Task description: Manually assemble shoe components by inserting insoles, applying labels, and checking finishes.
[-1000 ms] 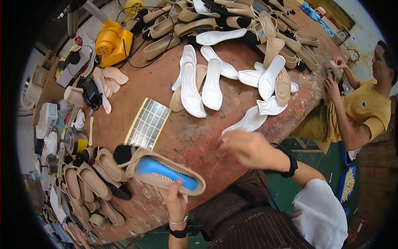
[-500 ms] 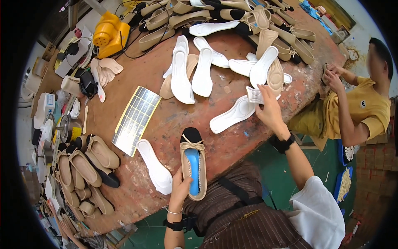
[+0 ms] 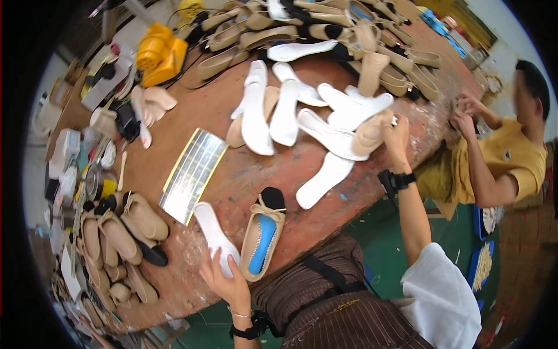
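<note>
Near the front edge of the table lies a beige ballet flat (image 3: 251,247) with a black toe, a bow and a blue strip inside. Just left of it, my left hand (image 3: 228,285) has its fingers spread over the heel end of a white insole (image 3: 210,228). My right hand (image 3: 397,139) is closed at the end of a beige padded insole (image 3: 368,138), over a loose group of white insoles (image 3: 325,180). A small white bit shows at the right fingertips; what it belongs to is unclear.
More white insoles (image 3: 253,119) lie mid-table beside a sheet of silvery labels (image 3: 193,174). Finished-looking flats (image 3: 119,238) crowd the left, and a larger heap (image 3: 273,38) fills the back. A yellow machine (image 3: 160,55) stands back left. A co-worker (image 3: 494,151) sits at right.
My left hand has let go of the flat, now lying on the table, and moved left to the white insole. My right hand has shifted rightward onto the beige insole; the white insoles there have moved.
</note>
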A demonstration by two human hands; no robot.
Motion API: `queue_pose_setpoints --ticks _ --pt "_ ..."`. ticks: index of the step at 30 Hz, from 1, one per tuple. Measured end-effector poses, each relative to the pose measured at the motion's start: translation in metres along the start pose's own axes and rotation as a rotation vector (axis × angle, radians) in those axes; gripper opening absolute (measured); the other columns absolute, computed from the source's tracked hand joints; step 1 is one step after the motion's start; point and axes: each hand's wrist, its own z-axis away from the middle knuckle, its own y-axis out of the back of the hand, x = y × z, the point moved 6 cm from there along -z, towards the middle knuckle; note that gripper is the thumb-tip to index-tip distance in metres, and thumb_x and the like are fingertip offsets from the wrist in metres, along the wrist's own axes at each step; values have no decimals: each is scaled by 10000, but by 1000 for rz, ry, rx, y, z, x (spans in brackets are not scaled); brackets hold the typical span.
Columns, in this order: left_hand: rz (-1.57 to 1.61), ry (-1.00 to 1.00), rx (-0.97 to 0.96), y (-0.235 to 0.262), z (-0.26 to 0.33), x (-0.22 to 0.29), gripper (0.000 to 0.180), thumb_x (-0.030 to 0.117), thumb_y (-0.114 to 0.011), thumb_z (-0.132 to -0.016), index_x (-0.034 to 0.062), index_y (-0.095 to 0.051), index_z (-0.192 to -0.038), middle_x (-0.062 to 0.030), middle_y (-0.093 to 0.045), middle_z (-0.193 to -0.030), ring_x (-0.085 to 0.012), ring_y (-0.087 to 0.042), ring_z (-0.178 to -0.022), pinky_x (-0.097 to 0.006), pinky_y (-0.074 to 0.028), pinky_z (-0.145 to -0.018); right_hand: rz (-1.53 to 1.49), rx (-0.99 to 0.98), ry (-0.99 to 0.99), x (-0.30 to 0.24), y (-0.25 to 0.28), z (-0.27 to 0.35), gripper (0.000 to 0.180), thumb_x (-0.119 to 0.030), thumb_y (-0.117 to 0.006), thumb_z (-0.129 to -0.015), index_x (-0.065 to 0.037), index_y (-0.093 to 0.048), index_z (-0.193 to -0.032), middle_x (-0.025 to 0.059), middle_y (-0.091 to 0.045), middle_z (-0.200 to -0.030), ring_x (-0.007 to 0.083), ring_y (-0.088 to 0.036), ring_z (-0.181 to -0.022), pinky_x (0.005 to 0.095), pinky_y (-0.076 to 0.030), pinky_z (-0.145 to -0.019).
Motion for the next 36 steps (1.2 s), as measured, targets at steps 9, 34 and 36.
queue_pose_setpoints --ticks 9,34,36 --pt "356 354 -40 -26 -7 -98 485 74 -818 -772 -63 -623 -1195 -174 -712 -1032 -258 -692 -908 -366 -545 -787 -838 -170 -88 -34 -22 3 712 21 -708 -848 27 -344 -1461 224 -470 -1414 307 -498 -1283 377 -434 -1062" --pt "221 -124 -452 -32 26 32 322 104 -841 -723 50 -724 -1018 -253 -423 -1481 -450 -470 -1310 -472 -424 -1066 -131 174 392 -180 -10 -11 599 -185 -735 -877 76 -427 -1319 265 -554 -1272 417 -563 -1145 432 -457 -993" --pt "214 -138 -398 -33 27 24 238 102 -822 -736 51 -734 -952 -257 -449 -1459 -436 -515 -1253 -461 -453 -1024 -282 38 409 -207 -32 18 529 -188 -728 -874 60 -481 -1271 280 -555 -1254 441 -551 -1149 445 -464 -979"
